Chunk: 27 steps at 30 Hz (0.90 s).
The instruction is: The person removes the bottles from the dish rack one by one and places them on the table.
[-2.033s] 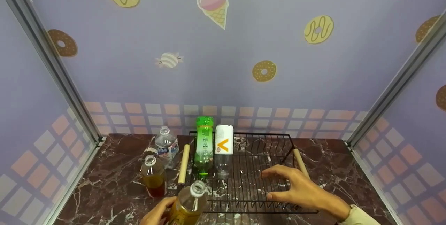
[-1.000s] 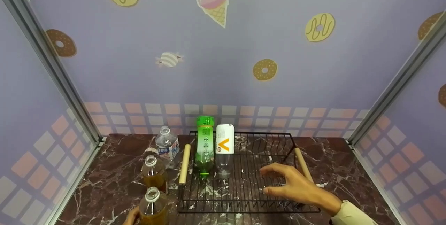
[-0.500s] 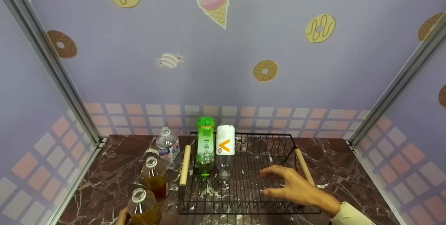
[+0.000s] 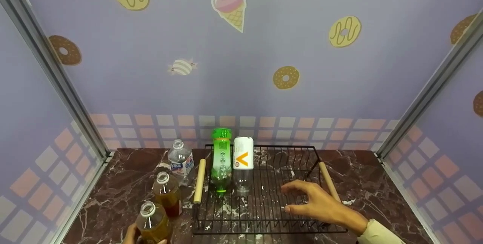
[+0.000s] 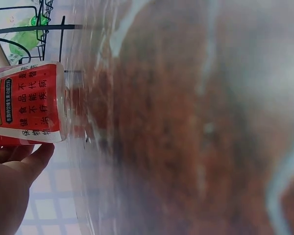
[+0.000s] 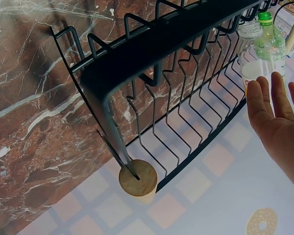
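From here: left hand [image 4: 130, 234] and front bottle [image 4: 154, 226] cut off below; countertop [image 5: 161, 103] blurred in left-wrist view

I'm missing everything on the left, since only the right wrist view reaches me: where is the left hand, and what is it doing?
Observer: The left hand is left of the wire rack, holding a bottle of amber drink.
Operator: What colour is the label facing the left wrist camera?
Observer: Mostly red; the label also carries black characters.
Operator: And the top of that bottle, capped or not?
Observer: Uncapped; the head view shows its open mouth.
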Motion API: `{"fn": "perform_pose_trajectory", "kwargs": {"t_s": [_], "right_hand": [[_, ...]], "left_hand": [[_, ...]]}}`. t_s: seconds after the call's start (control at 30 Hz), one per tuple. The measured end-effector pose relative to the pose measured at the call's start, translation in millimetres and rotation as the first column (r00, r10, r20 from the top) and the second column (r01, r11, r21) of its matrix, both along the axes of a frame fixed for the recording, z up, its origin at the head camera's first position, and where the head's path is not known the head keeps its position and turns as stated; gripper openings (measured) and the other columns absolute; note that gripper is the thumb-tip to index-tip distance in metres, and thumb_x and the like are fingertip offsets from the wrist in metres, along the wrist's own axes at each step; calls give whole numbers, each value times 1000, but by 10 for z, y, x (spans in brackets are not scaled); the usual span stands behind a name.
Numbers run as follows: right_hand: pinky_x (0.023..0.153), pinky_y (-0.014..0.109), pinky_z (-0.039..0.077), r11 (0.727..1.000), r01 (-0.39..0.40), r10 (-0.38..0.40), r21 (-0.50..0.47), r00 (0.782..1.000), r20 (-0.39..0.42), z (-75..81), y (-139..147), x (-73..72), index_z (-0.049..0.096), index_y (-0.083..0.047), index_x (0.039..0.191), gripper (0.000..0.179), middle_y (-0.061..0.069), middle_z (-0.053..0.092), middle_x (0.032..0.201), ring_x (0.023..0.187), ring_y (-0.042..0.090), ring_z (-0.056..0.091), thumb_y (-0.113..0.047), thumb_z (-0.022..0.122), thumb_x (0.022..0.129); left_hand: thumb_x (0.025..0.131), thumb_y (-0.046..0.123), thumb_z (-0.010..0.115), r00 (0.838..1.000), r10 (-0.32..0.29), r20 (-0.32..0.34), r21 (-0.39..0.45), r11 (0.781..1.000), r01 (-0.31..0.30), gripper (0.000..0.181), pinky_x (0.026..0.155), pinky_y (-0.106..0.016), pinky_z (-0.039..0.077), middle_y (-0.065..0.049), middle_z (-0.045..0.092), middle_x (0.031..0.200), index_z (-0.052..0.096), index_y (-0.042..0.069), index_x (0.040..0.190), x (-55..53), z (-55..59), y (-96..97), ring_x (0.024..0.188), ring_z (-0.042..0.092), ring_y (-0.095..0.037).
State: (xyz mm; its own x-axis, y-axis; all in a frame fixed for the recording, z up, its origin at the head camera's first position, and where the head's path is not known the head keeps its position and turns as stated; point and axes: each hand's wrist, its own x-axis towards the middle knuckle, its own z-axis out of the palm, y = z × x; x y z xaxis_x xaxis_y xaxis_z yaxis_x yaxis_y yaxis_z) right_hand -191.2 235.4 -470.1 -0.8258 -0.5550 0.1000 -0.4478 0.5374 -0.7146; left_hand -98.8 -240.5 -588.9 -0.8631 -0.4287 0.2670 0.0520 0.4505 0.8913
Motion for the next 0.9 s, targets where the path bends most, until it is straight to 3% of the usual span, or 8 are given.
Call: {"fn": "perform_pose_trajectory", "kwargs": {"t_s": [0.13, 0.23, 0.33, 0.4, 0.5, 0.63, 0.73, 0.9], "right_hand": [[98, 41, 54, 1000, -6, 6, -9, 1000, -1, -3, 5, 6, 63, -22, 131, 48, -4, 68, 125, 112, 20, 64, -37, 79, 88], [97, 37, 54, 1000, -12, 13, -29, 1000, 14, 7, 7, 11, 63, -22, 130, 47, -2, 68, 125, 111, 20, 64, -37, 79, 88], [96, 35, 54, 999, -17, 18, -44, 1000, 24, 16, 6, 18, 63, -23, 129, 46, -1, 68, 125, 110, 19, 64, -36, 79, 88], [97, 35, 54, 999, -19, 20, -48, 1000, 24, 18, 7, 22, 63, -23, 129, 46, 0, 68, 125, 110, 19, 64, -36, 79, 88], [97, 36, 54, 999, -24, 25, -45, 1000, 13, 8, 15, 23, 63, -22, 129, 46, 1, 68, 125, 111, 19, 64, -37, 79, 88], [97, 36, 54, 999, -27, 27, -43, 1000, -1, 1, 28, 22, 64, -23, 128, 45, 0, 68, 124, 110, 18, 64, -37, 79, 88], [97, 36, 54, 999, -27, 27, -42, 1000, -8, 5, 38, 22, 64, -24, 128, 45, -2, 69, 124, 110, 17, 65, -37, 79, 88], [98, 37, 54, 999, -16, 16, -35, 1000, -9, 10, 54, 23, 64, -22, 129, 47, -1, 69, 124, 111, 18, 64, -38, 79, 88]], "left_hand": [[61, 14, 99, 993, 6, 116, -26, 1000, -3, 84, 76, -5, 44, -25, 66, 115, 51, -6, 127, -10, 46, -34, 94, 55, 6], [65, 24, 98, 981, -15, 196, -15, 1000, 18, 89, 79, -17, 51, -27, 64, 119, 48, -7, 132, -22, 59, -79, 102, 65, -20], [66, 33, 97, 965, -33, 262, -8, 999, 36, 96, 88, -37, 56, -31, 61, 124, 44, -8, 136, -33, 64, -117, 113, 62, -42], [66, 35, 97, 957, -47, 287, 5, 999, 47, 100, 94, -45, 53, -32, 59, 128, 42, -7, 138, -42, 71, -131, 118, 59, -45], [65, 33, 97, 962, -65, 266, 29, 998, 59, 100, 92, -31, 53, -31, 58, 129, 41, -7, 139, -45, 90, -127, 120, 57, -44], [67, 30, 96, 960, -83, 266, 41, 996, 74, 99, 92, -29, 53, -30, 57, 131, 40, -6, 140, -59, 74, -134, 121, 57, -43], [68, 30, 96, 956, -107, 275, 55, 994, 96, 101, 97, -48, 52, -31, 56, 131, 37, -6, 141, -59, 66, -134, 121, 57, -46], [70, 33, 94, 942, -109, 318, -31, 992, 125, 101, 97, -50, 53, -33, 57, 129, 35, -9, 141, -34, 112, -114, 116, 60, -43]]}}
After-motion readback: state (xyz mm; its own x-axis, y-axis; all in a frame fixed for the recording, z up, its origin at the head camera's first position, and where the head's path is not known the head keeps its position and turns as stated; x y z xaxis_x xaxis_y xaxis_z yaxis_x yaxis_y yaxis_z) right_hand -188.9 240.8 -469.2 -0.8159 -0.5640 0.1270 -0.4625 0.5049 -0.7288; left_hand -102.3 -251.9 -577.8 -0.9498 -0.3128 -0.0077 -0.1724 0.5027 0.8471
